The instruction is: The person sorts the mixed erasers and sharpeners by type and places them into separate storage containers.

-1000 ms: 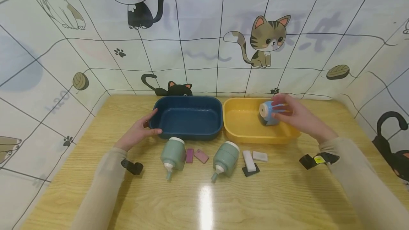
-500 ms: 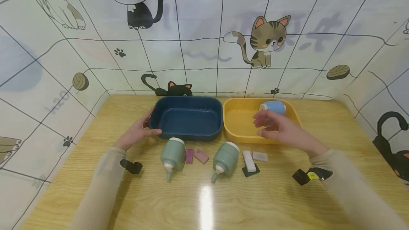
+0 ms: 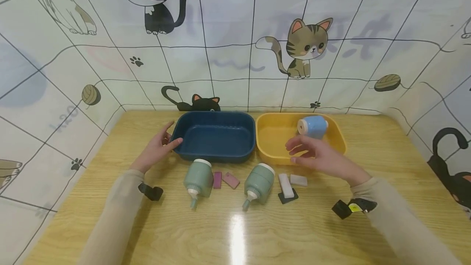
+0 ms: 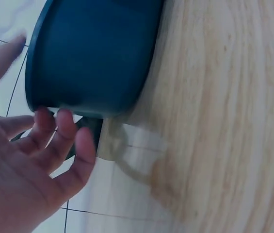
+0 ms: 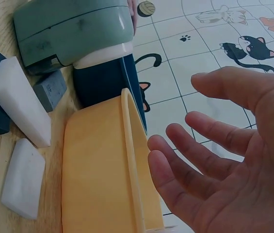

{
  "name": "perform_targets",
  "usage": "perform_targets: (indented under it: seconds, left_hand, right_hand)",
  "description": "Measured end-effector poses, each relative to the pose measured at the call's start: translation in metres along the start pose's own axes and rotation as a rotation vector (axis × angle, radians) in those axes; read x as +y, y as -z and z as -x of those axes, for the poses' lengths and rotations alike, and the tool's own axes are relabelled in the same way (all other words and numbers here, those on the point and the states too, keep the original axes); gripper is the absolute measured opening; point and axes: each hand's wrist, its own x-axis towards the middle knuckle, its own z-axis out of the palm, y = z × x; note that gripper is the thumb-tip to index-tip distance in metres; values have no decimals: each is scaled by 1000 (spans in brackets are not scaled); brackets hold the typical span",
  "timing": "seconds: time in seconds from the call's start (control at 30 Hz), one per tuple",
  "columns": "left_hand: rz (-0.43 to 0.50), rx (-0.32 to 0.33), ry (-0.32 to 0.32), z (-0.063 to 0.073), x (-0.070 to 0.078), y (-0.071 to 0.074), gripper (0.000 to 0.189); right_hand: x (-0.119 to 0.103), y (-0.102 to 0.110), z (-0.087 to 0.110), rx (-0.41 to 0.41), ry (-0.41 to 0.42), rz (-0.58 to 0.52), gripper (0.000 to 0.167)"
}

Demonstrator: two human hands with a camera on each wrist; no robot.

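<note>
My left hand [image 3: 159,147] is at the left end of the dark blue tray [image 3: 217,156], with fingers relaxed and fingertips right at its wall in the left wrist view. Over the front rim of the yellow tray [image 3: 272,144] hovers my right hand [image 3: 319,156], fingers loosely bent and nothing between them. Inside that yellow tray a light blue cylinder [image 3: 315,126] with a pale round end lies on its side at the back right. The dark blue tray holds nothing.
Two sage-green bottles [image 3: 259,181] with white nozzles lie in front of the trays. Between them are a purple block [image 3: 217,180] and a pink block [image 3: 231,180]. Further right, a white block [image 3: 285,185] rests on a dark piece [image 3: 292,199], beside another white block [image 3: 298,180].
The right hand has let go of the light blue cylinder in the yellow tray and moved left and toward the front. The left hand's fingers have lifted slightly off the blue tray's rim.
</note>
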Motion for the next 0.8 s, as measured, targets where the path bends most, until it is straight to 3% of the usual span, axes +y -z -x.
perform_targets:
  seconds: [0.1, 0.23, 0.53, 0.8]
  left_hand:
    - [-45, 50, -34, -2, 0, -4, 73]
    - [-63, 62, -54, -2, -2, -8, 70]
    - [15, 9, -16, -3, -1, -7, 77]
    - [88, -8, 13, -5, -4, -8, 80]
  right_hand:
    - [2, -2, 1, -4, 4, -18, 33]
    - [6, -4, 1, -9, 18, -25, 31]
    - [5, -9, 2, -34, 4, -52, 28]
    - [3, -21, -2, -131, 25, -71, 35]
